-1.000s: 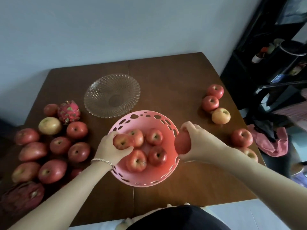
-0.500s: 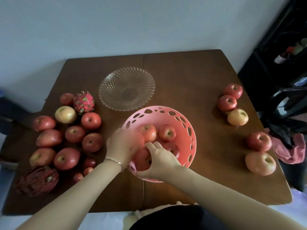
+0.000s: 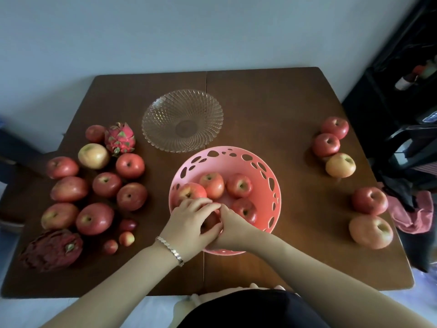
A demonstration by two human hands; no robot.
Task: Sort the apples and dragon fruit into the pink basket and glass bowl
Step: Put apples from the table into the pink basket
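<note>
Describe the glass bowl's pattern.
The glass bowl is clear, with a cut diamond lattice and a scalloped rim, seen in the head view.

This looks like a home, likely a dining corner: a dark wooden table [image 3: 260, 110] stands against a plain pale wall [image 3: 165, 31]. Right of the table, a black shelf [image 3: 406, 74] holds bottles, and pink cloth [image 3: 413, 214] lies crumpled by the table's right edge

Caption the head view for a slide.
Both hands settle an apple into the pink basket; glass bowl empty, dragon fruit unsorted.
</note>
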